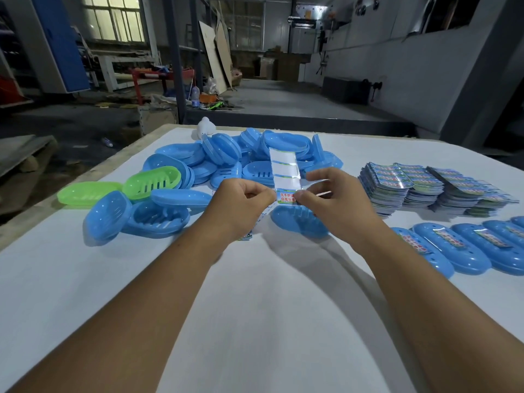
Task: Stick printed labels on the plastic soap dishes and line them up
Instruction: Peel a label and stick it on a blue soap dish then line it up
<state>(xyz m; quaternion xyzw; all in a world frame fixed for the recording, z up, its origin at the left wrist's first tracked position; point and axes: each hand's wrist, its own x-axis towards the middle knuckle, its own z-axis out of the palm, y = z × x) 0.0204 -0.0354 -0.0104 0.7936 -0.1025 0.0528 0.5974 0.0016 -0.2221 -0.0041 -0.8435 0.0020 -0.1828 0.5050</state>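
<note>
Green dishes: you're keeping two green ones at the far left of the surface, mixed in at the edge of the blue heap, slots up, waiting their turn.

Unlabelled pile: you're leaving the blue dishes tumbled behind your hands, some flat, some on edge, so there's no common heading there yet; it looks like your feed stock, kept within easy reach.

Left hand: your grip is pinching the left edge of the label strip, thumb and forefinger closed on it, steadying the backing.

Label strip: you're holding it up off the surface between both hands, long axis running away from you; the peeled blank backing is standing up at the far end, and the one printed label is sitting at the near end, between your fingertips.

Right hand: your grip is nipping the printed label's right edge, and I judge you're peeling it free.

Target dish: it's lying directly beneath your hands, mostly hidden by your right hand, long axis roughly left to right, placed there so the label drops straight down.

Label stacks: spare sheets are sitting fanned in piles just right of your hand.

Finished row: labelled dishes are overlapping side by side at the right edge, each long axis slanting from far left to near right.
</note>
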